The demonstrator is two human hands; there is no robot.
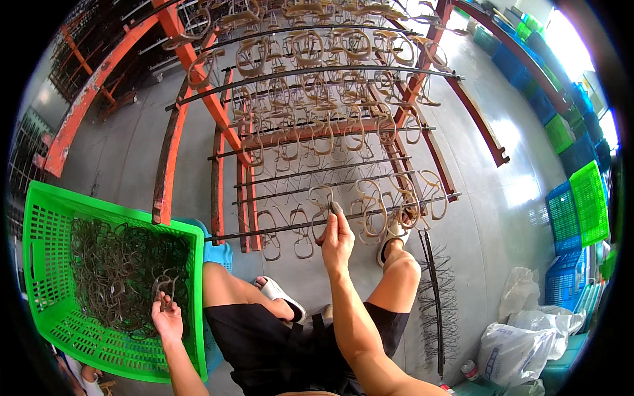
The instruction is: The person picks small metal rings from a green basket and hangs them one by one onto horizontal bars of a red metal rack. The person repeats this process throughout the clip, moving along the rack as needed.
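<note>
My left hand (168, 317) is over the green plastic basket (116, 364), its fingers on a brown spectacle frame front (166, 283). Beneath it lies a tangled heap of dark frame fronts (116, 272). My right hand (338, 242), with grey covering on a fingertip, is raised at a black rod (282, 231). Its fingers and thumb pinch a tan looped frame front (321, 190), partly hidden by the fingers. To the right, similar tan frame fronts (371, 210) hang on the rod; darker ones (271, 236) hang to the left.
An orange metal rack (166, 163) holds several rods of hanging frame fronts. On the floor at right lies a rod with wire hooks (433, 297). Plastic bags (515, 351) and blue and green crates (587, 208) line the right side. A bottle (469, 369) stands near the bags.
</note>
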